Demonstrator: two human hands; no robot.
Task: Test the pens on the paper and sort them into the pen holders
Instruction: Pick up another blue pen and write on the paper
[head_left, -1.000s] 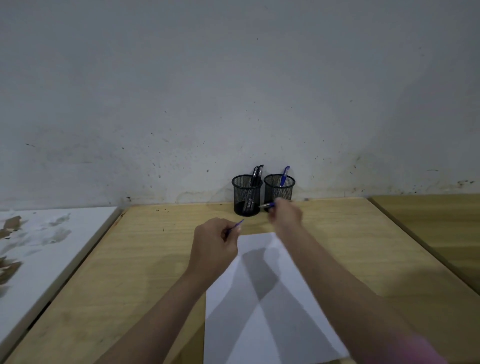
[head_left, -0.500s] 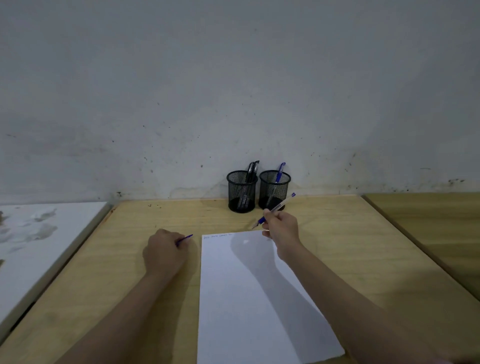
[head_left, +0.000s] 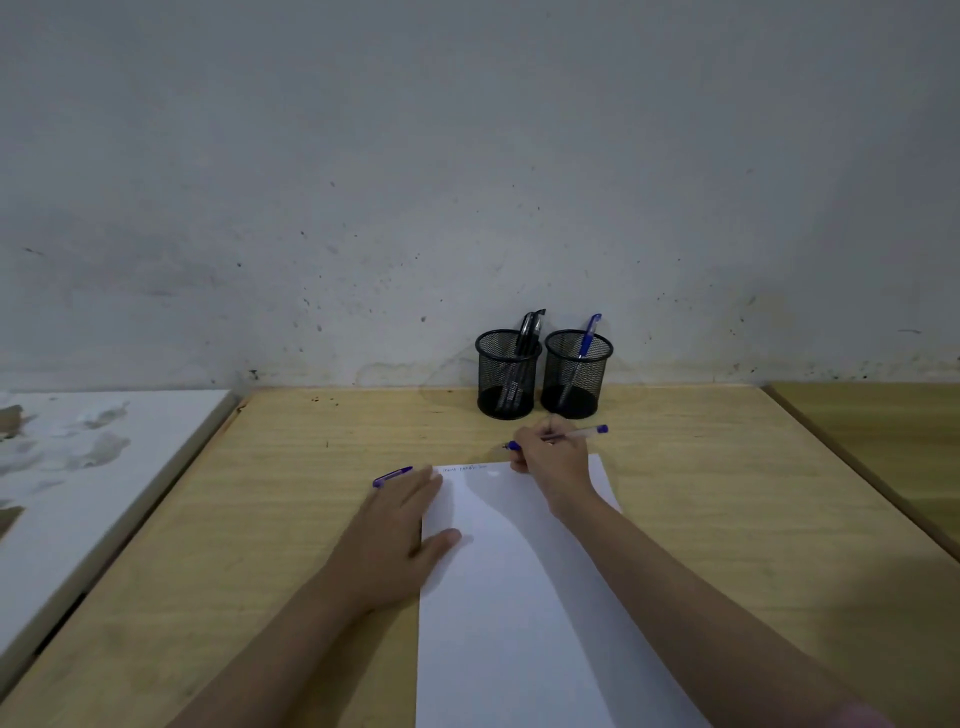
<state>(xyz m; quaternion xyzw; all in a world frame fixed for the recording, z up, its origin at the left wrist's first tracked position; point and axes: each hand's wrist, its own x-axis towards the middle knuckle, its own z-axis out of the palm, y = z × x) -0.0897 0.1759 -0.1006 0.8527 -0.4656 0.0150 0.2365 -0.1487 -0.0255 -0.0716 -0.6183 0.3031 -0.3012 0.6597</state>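
Pens are what I am sorting, and I can see them in a few spots on the wooden tabletop. Far left, past the tabletop's left edge, is a white board with brown marks. My left hand lies flat with fingers spread, pressing on the left edge of the white paper; it holds nothing. A blue pen cap lies on the wood, touching the tips of that hand's fingers, just beside the paper's top left corner. The paper runs from the middle of the tabletop down to the near edge. It has a little line of writing along its top edge. My right hand is closed around a blue pen, over the paper's top right corner. The pen's tip points left, just above the paper's top edge. I cannot tell if it touches. At the back edge, against the wall, stand two black mesh pen holders, touching side by side. The left holder has dark pens in it. The right holder has one blue pen leaning inside.
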